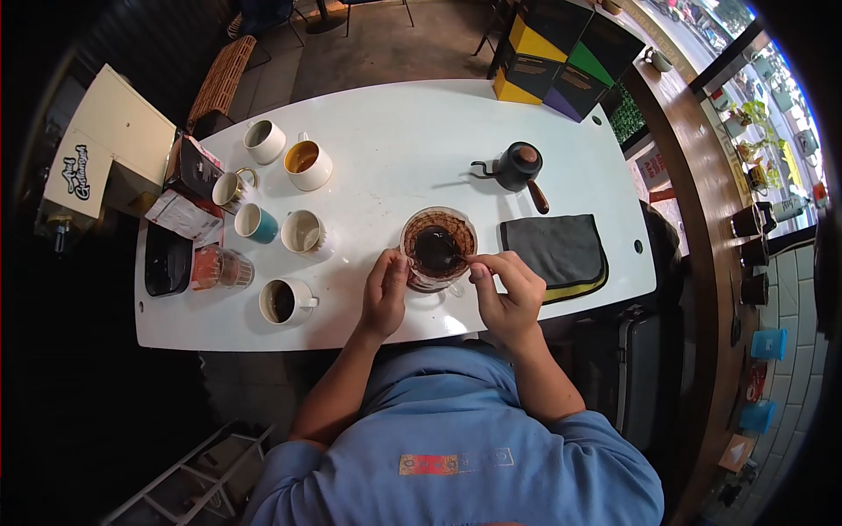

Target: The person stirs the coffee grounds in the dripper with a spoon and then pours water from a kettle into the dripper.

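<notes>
A clear glass coffee dripper [409, 230] with dark, wet coffee inside and grounds clinging to its wall is directly before me. It seems to sit on a glass server whose handle [455, 288] shows below. My left hand [384, 287] is closed against the dripper's left side, thumb up near the rim. At the right rim, my right hand [510, 296] pinches a thin stirrer [461, 258] that dips toward the coffee; its lower end is hidden. A folded grey cloth [553, 250] with a yellow underside lies beside my right hand.
Several cups stand at left, including a white mug [286, 302] with dark liquid and a teal cup [256, 223]. A clear tumbler [230, 267] is near a black tray [167, 261]. A black gooseneck kettle [517, 167] stands at right; boxes [561, 61] stand behind. A grinder [105, 145] is far left.
</notes>
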A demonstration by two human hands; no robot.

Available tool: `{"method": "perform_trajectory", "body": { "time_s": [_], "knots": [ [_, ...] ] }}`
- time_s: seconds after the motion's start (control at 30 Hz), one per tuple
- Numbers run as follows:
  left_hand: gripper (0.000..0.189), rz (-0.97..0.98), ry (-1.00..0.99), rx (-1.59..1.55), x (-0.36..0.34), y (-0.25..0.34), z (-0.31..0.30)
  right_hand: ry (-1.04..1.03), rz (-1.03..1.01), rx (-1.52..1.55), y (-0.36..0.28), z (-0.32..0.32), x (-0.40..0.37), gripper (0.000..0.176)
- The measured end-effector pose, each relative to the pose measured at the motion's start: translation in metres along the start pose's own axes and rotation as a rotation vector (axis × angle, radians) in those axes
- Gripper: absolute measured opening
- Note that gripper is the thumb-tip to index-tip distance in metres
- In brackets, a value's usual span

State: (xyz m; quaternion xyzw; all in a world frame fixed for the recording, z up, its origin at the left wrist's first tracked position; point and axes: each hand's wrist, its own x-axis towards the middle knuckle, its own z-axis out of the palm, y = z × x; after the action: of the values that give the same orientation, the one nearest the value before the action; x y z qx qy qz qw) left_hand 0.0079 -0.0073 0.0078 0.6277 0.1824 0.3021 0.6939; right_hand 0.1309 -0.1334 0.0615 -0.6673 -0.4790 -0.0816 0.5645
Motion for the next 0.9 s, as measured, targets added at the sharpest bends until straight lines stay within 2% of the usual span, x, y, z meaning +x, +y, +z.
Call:
{"method": "perform_trajectory", "body": {
  "time_s": [0.03,0.17,0.27,0.33,0.43,0.67,0.9],
  "knots": [
    [0.021,-0.002,-0.001,0.011,0.000,0.001,0.000,0.029,0.102,0.057,-0.001,0.003,-0.003,0.007],
    [0.020,-0.008,-0.005,-0.002,0.001,-0.003,-0.002,0.107,0.240,0.137,-0.003,0.007,-0.011,0.006],
    [0.020,-0.009,-0.013,0.007,0.001,-0.003,-0.002,0.112,0.123,0.096,-0.008,0.000,-0.008,0.006],
    [0.019,-0.030,-0.023,-0.021,0.000,-0.002,-0.002,0.100,-0.070,0.071,-0.010,-0.003,-0.008,0.008],
    [0.019,-0.022,-0.037,0.037,0.000,0.002,-0.004,0.063,-0.180,0.058,-0.012,-0.002,-0.006,0.012],
    [0.021,-0.010,-0.026,0.060,0.001,0.002,-0.001,-0.018,-0.133,-0.073,-0.015,0.005,-0.002,0.014],
    [0.022,-0.015,-0.035,0.087,0.000,0.001,-0.003,0.103,-0.132,-0.084,-0.010,0.002,0.002,0.012]
  ]
}}
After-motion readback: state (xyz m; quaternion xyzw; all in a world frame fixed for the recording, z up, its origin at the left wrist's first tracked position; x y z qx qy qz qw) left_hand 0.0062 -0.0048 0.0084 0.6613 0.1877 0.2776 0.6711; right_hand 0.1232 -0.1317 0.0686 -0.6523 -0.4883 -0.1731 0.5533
